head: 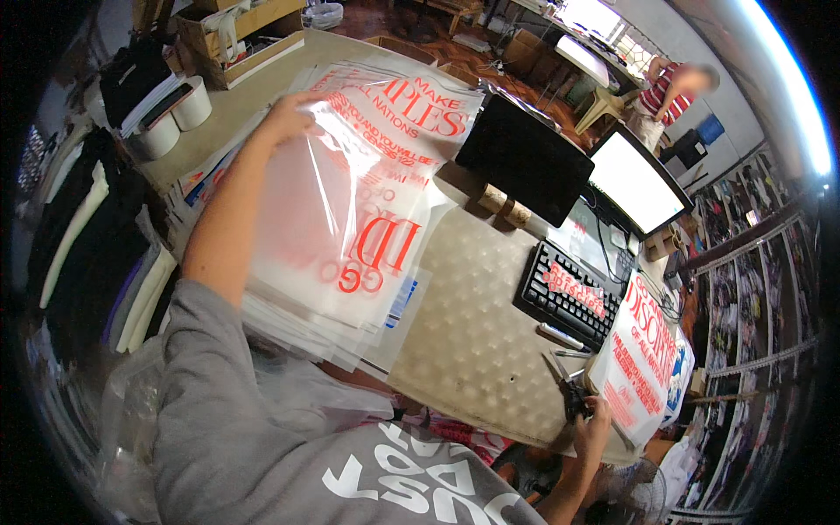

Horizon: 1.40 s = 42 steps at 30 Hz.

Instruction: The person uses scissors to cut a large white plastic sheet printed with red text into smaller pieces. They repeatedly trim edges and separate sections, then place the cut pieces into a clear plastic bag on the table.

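Note:
My left hand (pixel 295 118) rests on the upper left part of a stack of clear film sheets (pixel 308 216) printed with red lettering. Its fingers are spread over the glossy top sheet; whether they pinch its edge is not plain. At the table's lower right edge, my right hand (pixel 594 420) has its fingers at the handles of black-handled scissors (pixel 574 394), whose blades are parted and point up and left. Beside that hand lies a smaller pile of red-printed sheets (pixel 636 361). A pen (pixel 569 354) and a silver-coloured cutter or similar slim tool (pixel 560 336) lie above the scissors.
A black keyboard (pixel 571 295) bears small red-printed film pieces. Behind stand a dark panel (pixel 525 161), a lit monitor (pixel 640 177) and cardboard tubes (pixel 504 207). White rolls (pixel 190 105) and a wooden box (pixel 256 46) are at upper left. A person (pixel 663 98) stands beyond the table.

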Each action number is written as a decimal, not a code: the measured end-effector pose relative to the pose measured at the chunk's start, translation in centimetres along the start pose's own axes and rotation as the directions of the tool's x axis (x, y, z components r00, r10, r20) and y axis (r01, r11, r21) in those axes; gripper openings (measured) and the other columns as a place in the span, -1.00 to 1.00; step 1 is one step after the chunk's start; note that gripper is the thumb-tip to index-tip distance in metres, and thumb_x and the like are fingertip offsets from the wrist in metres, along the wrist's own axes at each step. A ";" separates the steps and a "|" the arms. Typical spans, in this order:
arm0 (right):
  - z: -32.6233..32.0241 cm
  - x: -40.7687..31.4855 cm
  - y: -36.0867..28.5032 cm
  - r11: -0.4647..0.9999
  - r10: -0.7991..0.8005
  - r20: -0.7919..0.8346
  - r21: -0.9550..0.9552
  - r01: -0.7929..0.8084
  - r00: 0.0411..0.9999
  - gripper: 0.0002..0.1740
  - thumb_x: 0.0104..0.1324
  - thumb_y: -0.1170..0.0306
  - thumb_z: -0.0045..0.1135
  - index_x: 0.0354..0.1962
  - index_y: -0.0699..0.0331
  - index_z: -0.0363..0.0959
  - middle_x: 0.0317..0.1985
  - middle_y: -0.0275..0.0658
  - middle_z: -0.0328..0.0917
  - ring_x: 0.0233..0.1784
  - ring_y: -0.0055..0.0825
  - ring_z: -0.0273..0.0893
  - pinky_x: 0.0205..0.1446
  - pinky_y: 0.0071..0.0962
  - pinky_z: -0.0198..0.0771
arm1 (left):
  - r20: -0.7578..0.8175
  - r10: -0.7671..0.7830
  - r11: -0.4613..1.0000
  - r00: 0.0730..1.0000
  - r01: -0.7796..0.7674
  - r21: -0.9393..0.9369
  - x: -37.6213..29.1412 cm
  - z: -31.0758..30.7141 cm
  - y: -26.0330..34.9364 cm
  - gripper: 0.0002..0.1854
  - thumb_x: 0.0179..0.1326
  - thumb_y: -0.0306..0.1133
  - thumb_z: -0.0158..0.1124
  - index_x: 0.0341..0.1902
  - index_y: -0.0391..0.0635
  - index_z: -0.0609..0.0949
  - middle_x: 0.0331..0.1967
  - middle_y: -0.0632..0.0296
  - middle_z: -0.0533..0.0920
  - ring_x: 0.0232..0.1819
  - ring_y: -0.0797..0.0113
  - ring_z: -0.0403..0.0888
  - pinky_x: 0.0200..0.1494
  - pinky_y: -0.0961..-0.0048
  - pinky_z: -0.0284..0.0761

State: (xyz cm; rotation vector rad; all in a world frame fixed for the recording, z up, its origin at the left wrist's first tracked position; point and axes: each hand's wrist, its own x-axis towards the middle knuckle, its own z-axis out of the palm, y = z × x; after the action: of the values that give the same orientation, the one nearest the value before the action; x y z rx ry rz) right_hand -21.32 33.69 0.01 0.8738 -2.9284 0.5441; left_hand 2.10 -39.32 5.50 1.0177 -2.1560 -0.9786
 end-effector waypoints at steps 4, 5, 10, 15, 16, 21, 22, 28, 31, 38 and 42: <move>-0.7 0.4 0.9 0.999 0.035 0.100 0.022 -0.038 0.994 -0.60 -0.06 0.65 0.18 -0.17 0.36 0.51 -0.21 -0.04 0.53 -0.09 -0.08 0.52 0.05 -0.22 0.42 | -0.125 -0.191 0.860 0.974 0.105 -0.500 -3.5 -4.6 1.5 -0.46 0.13 -0.57 0.10 0.25 -0.02 0.60 -0.05 0.17 0.69 -0.03 0.33 0.65 0.03 0.35 0.59; -0.7 0.4 0.8 1.000 0.022 0.106 0.016 -0.024 0.994 -0.60 -0.07 0.64 0.19 -0.17 0.37 0.51 -0.21 -0.05 0.54 -0.12 -0.08 0.53 0.04 -0.22 0.43 | -0.177 -0.238 0.761 0.955 0.070 -0.644 -4.8 -5.6 0.8 -0.48 0.16 -0.56 0.09 0.24 -0.04 0.60 -0.05 0.18 0.69 -0.04 0.35 0.64 0.01 0.34 0.60; -1.6 0.1 0.3 0.999 -0.045 0.182 0.017 0.043 0.982 -0.63 -0.05 0.65 0.20 -0.19 0.38 0.51 -0.28 -0.08 0.55 -0.24 -0.15 0.56 -0.05 -0.30 0.47 | -0.209 -0.512 0.678 0.833 0.243 -0.693 -15.2 -1.2 -1.4 -0.55 0.27 -0.49 0.08 0.25 -0.03 0.56 -0.01 0.22 0.67 -0.03 0.36 0.65 -0.01 0.33 0.61; -1.1 0.1 2.5 0.831 0.080 0.213 0.525 -0.183 0.974 -0.69 0.11 0.65 0.20 -0.14 0.39 0.45 -0.31 -0.19 0.56 -0.23 -0.37 0.57 -0.09 -0.43 0.47 | 0.016 -0.353 0.506 0.936 0.205 -0.838 -23.1 6.7 4.2 -0.44 0.24 -0.54 0.13 0.36 -0.01 0.45 -0.02 0.24 0.67 -0.17 0.50 0.64 -0.13 0.54 0.62; -1.1 0.3 3.1 0.758 0.073 0.268 0.611 -0.228 0.961 -0.72 0.21 0.62 0.17 -0.11 0.38 0.41 -0.29 -0.22 0.56 -0.20 -0.41 0.58 -0.09 -0.43 0.48 | 0.040 -0.318 0.467 0.947 0.193 -0.863 -24.3 8.3 6.5 -0.40 0.23 -0.56 0.14 0.39 -0.02 0.41 -0.01 0.23 0.67 -0.19 0.52 0.65 -0.14 0.56 0.63; 1.3 -0.8 -0.7 0.322 0.003 0.223 0.923 -0.212 0.975 -0.69 0.32 0.36 0.24 -0.09 0.32 0.36 -0.35 -0.22 0.55 -0.30 -0.40 0.58 -0.21 -0.41 0.52 | 0.247 -0.231 0.397 0.941 0.324 -0.859 -26.3 14.7 9.1 -0.35 0.30 -0.56 0.13 0.48 -0.12 0.25 0.04 0.10 0.63 -0.16 0.41 0.67 -0.08 0.44 0.67; 2.0 -1.4 -1.2 0.192 0.010 0.272 0.944 -0.269 0.962 -0.64 0.32 0.29 0.27 -0.09 0.31 0.36 -0.38 -0.21 0.54 -0.34 -0.41 0.58 -0.29 -0.43 0.50 | 0.237 -0.251 0.390 0.938 0.322 -0.863 -26.6 15.4 9.3 -0.33 0.31 -0.56 0.13 0.50 -0.14 0.22 0.05 0.08 0.62 -0.15 0.39 0.67 -0.07 0.43 0.67; 5.4 -4.6 -6.4 -0.001 0.012 0.292 0.956 -0.292 0.956 -0.43 0.27 -0.04 0.32 -0.18 0.32 0.38 -0.54 -0.24 0.46 -0.54 -0.44 0.48 -0.55 -0.51 0.36 | 0.172 -0.282 0.383 0.944 0.275 -0.882 -28.4 18.8 10.7 -0.20 0.29 -0.57 0.13 0.56 -0.21 0.02 0.15 -0.01 0.53 -0.07 0.29 0.67 -0.01 0.39 0.65; 5.3 -4.4 -8.4 0.053 -0.011 0.341 0.939 -0.340 0.940 -0.39 0.28 -0.10 0.28 -0.18 0.32 0.38 -0.48 -0.26 0.47 -0.47 -0.48 0.48 -0.49 -0.53 0.37 | 0.155 -0.283 0.363 0.947 0.255 -0.896 -28.2 18.9 11.9 -0.15 0.27 -0.59 0.10 0.58 -0.19 -0.07 0.13 -0.02 0.54 -0.04 0.27 0.65 0.06 0.37 0.60; 7.6 -1.1 -9.9 0.000 -0.187 0.334 0.940 -0.341 0.924 -0.16 0.22 -0.43 0.04 0.01 0.17 0.28 -0.11 -0.15 0.50 -0.16 -0.43 0.52 -0.22 -0.51 0.43 | 0.141 -0.312 0.494 0.940 0.287 -0.821 -29.0 20.2 10.1 -0.09 0.23 -0.64 0.05 0.60 -0.10 -0.13 0.11 -0.01 0.55 -0.01 0.30 0.62 0.12 0.35 0.54; 8.1 -0.3 -13.7 -0.115 -0.371 0.381 0.886 -0.449 0.847 -0.24 0.28 -0.35 0.03 0.02 0.16 0.32 0.16 0.02 0.49 -0.01 -0.30 0.58 -0.19 -0.50 0.52 | 0.071 -0.327 0.368 0.942 0.196 -0.909 -29.3 20.6 12.3 -0.07 0.19 -0.67 0.04 0.60 -0.06 -0.12 0.20 -0.01 0.49 0.03 0.29 0.59 0.11 0.34 0.54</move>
State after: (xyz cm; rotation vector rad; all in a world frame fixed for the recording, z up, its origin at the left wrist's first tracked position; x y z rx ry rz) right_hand -13.20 20.44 -3.27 0.9379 -2.1067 3.3969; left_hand -1.49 -2.29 -1.61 0.7812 -0.9730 -1.8885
